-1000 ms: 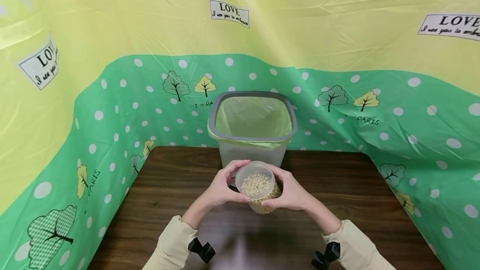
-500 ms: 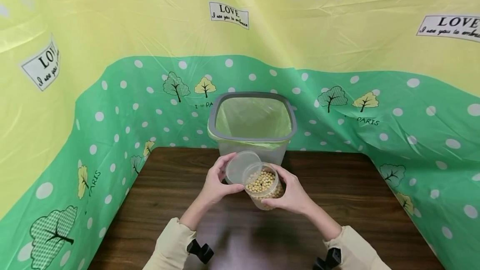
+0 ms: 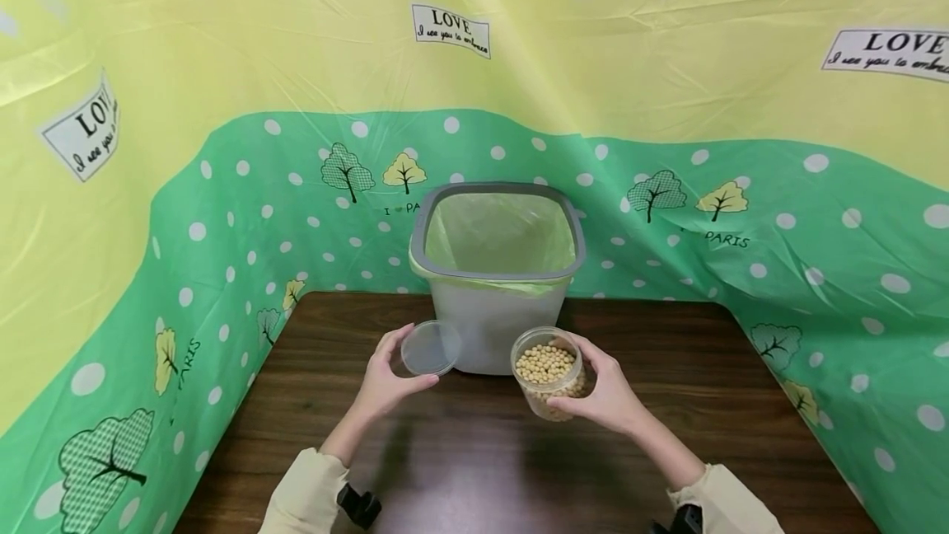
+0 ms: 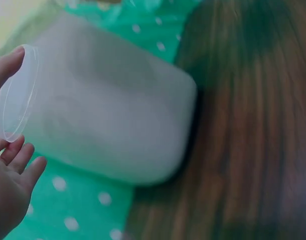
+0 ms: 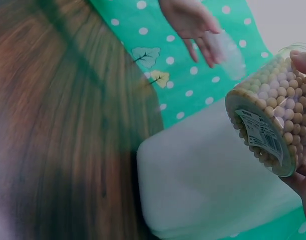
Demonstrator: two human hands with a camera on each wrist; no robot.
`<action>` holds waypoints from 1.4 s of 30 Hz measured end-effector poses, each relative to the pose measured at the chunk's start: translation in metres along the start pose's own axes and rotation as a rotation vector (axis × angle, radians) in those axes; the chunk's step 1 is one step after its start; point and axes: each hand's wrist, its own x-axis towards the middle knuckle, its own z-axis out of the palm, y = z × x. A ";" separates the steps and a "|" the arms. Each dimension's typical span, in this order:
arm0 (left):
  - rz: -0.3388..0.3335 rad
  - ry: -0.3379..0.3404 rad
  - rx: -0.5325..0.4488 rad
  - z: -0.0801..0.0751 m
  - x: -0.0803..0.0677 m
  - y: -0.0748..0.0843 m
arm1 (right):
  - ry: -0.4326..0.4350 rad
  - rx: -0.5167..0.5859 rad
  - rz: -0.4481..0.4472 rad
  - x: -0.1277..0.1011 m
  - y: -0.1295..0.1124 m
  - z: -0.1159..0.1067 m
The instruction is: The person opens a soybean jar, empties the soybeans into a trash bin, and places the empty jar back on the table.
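Yellow-and-green polka-dot sheeting with little trees wraps round a dark wooden table (image 3: 474, 452), and at the back of it sits a translucent bin (image 3: 498, 270) with a grey rim and a pale green liner.

Looks to me like the opening step is done: the lid is off and the jar is open. The person's left hand (image 3: 389, 377) pinches the clear round lid (image 3: 430, 348) between thumb and fingertips, held off to the left just in front of the bin. The right hand (image 3: 604, 390) is wrapped round the jar (image 3: 549, 371), held above the table right beside the bin's front wall, mouth up and a bit tilted.

My guess is the jar has to go up over the grey rim before any tipping, since its mouth sits lower than the rim. A slow tilt would be smart, those beans will roll everywhere.

The jar itself is clear plastic, packed nearly full of small round pale-yellow beans. The right wrist view shows a printed label (image 5: 263, 135) on its base.
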 end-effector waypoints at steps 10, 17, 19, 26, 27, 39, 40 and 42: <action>-0.172 0.038 0.208 -0.005 -0.003 -0.097 | 0.010 0.031 0.015 -0.013 0.012 -0.003; -0.174 0.013 0.435 -0.002 -0.011 -0.142 | 0.024 0.055 0.019 -0.020 0.017 -0.002; -0.194 -0.002 0.471 -0.001 -0.014 -0.151 | 0.026 0.058 0.023 -0.021 0.018 -0.001; -0.187 -0.001 0.470 0.001 -0.025 -0.164 | 0.047 0.080 0.027 -0.025 0.019 0.000; -0.167 0.003 0.462 0.001 -0.027 -0.164 | 0.052 0.082 0.025 -0.025 0.020 0.000; -0.144 -0.082 0.613 -0.001 -0.033 -0.167 | 0.106 0.134 -0.008 -0.028 0.039 -0.001; -0.143 -0.089 0.634 -0.001 -0.033 -0.168 | 0.112 0.132 -0.006 -0.029 0.044 -0.001; -0.132 -0.089 0.656 -0.001 -0.034 -0.168 | 0.123 0.133 -0.008 -0.030 0.054 -0.001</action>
